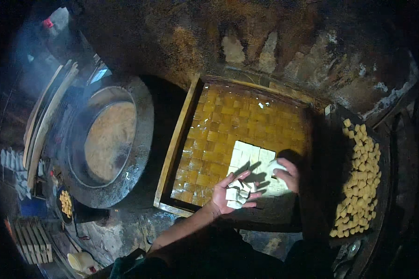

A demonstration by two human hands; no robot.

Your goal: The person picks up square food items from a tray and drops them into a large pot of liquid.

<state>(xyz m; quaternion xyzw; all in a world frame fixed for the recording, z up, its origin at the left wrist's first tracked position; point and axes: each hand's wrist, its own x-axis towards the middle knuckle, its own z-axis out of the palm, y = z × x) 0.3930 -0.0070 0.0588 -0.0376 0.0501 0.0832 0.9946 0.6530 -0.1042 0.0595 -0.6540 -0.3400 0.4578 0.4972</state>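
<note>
My left hand (221, 198) is palm up with spread fingers, cupping several white tofu cubes (236, 196). To its right, my right hand (290, 172) grips a white tofu piece (276, 166) between thumb and fingers. Beneath both hands lies a slab of white tofu cut into squares (245, 155), partly in their shadow. It rests on a woven bamboo mat (223, 115) inside a shallow wooden-framed tray (177, 139). Small white crumbs (262, 105) are scattered on the mat.
Left of the tray, a large steaming wok (110, 143) of brownish liquid is set in a round stove. Golden fried tofu pieces (359, 181) are heaped at the right; more lie in a strainer (65, 204). Long wooden boards (49, 115) lean behind the wok. A stained wall (251, 45) borders the tray.
</note>
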